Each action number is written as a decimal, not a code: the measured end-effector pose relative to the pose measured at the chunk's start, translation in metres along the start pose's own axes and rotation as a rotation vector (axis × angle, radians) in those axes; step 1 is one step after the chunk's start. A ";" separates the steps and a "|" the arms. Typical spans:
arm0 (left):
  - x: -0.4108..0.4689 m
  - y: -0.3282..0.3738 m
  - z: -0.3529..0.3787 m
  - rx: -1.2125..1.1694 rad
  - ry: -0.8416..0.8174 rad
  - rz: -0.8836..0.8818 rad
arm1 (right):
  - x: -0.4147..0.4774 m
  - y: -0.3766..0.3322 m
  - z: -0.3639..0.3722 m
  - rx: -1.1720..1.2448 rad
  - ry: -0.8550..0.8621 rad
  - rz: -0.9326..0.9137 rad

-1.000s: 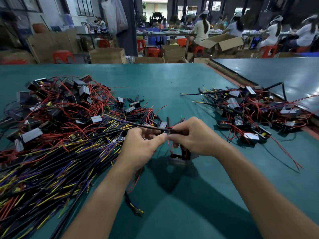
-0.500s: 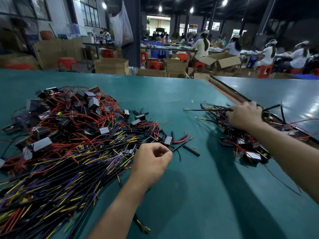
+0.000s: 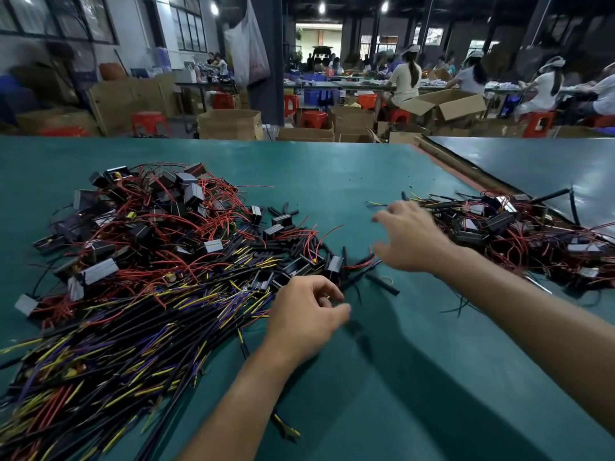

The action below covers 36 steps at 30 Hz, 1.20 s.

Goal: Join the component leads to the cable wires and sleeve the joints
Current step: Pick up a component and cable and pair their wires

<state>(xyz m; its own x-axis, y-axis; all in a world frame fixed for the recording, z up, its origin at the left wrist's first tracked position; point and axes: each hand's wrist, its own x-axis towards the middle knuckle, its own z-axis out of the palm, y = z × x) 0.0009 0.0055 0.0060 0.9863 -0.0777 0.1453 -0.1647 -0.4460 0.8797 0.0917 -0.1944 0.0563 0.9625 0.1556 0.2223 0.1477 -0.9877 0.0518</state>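
A big heap of black cables with yellow and purple wire ends [image 3: 139,331] covers the left of the green table [image 3: 416,377]. Behind it lie black box components with red leads [image 3: 166,211]. Short black sleeves [image 3: 299,242] are scattered at the heap's right edge. My left hand [image 3: 304,316] hovers at that edge with fingers loosely curled; whether it holds anything is hidden. My right hand [image 3: 407,236] is in the air, blurred, fingers spread and empty, between the sleeves and the pile of joined assemblies [image 3: 519,234] on the right.
A loose black sleeve [image 3: 382,283] lies near the right wrist. A small cutter with yellow tips [image 3: 286,427] lies by my left forearm. A second table [image 3: 549,168] adjoins at the right. Cardboard boxes, red stools and seated people fill the background.
My right hand has let go of the finished assembly on the right pile and moved back left toward the sleeves. My left hand stayed at the cable heap's edge, its fingers loosening.
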 end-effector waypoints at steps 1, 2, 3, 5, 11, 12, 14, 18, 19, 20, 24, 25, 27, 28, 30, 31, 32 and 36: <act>-0.001 -0.001 0.000 0.027 -0.013 -0.003 | -0.002 -0.015 0.001 0.092 -0.020 -0.047; -0.002 -0.002 0.001 0.054 -0.019 0.001 | -0.002 -0.028 0.002 0.167 -0.019 -0.087; -0.003 -0.002 0.002 0.076 -0.018 0.009 | -0.002 -0.040 0.003 0.224 -0.005 -0.114; -0.004 -0.002 0.003 0.119 0.006 0.024 | 0.001 -0.060 0.004 0.315 0.025 -0.117; -0.007 -0.003 0.002 0.162 0.013 0.015 | 0.021 -0.090 0.011 0.360 -0.016 -0.067; -0.008 -0.003 0.003 0.177 0.001 0.014 | 0.023 -0.093 0.014 0.295 -0.078 -0.067; -0.011 -0.002 0.005 0.222 -0.025 0.019 | 0.025 -0.098 0.021 0.145 -0.232 -0.070; -0.016 -0.003 0.011 0.276 -0.036 0.060 | 0.025 -0.093 0.027 0.264 -0.159 -0.036; -0.016 -0.002 0.012 0.298 -0.031 0.072 | 0.024 -0.090 0.025 0.340 -0.118 -0.009; -0.017 -0.002 0.012 0.321 -0.024 0.083 | 0.023 -0.085 0.023 0.419 -0.089 0.018; -0.017 -0.002 0.015 0.350 0.000 0.091 | 0.009 -0.065 0.018 0.489 -0.248 -0.034; -0.016 -0.003 0.016 0.342 0.005 0.085 | 0.005 -0.062 0.019 0.482 -0.264 -0.050; -0.016 -0.005 0.016 0.316 0.019 0.070 | 0.000 -0.057 0.019 0.505 -0.208 -0.044; -0.015 -0.005 0.016 0.298 0.027 0.061 | -0.002 -0.055 0.019 0.520 -0.182 -0.027; -0.014 -0.006 0.015 0.262 0.042 0.030 | -0.007 -0.050 0.017 0.548 -0.178 0.026; -0.013 -0.006 0.014 0.252 0.050 0.010 | -0.010 -0.047 0.017 0.553 -0.187 0.057; -0.012 -0.006 0.013 0.243 0.058 -0.012 | -0.013 -0.045 0.018 0.545 -0.198 0.087; -0.008 -0.005 0.010 0.170 0.086 -0.090 | -0.025 -0.042 0.018 0.683 -0.140 0.158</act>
<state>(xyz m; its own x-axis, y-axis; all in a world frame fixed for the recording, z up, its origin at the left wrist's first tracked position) -0.0063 -0.0007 -0.0043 0.9926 0.0422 0.1138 -0.0669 -0.5921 0.8031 0.0655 -0.1572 0.0314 0.9975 0.0513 0.0478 0.0697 -0.7955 -0.6020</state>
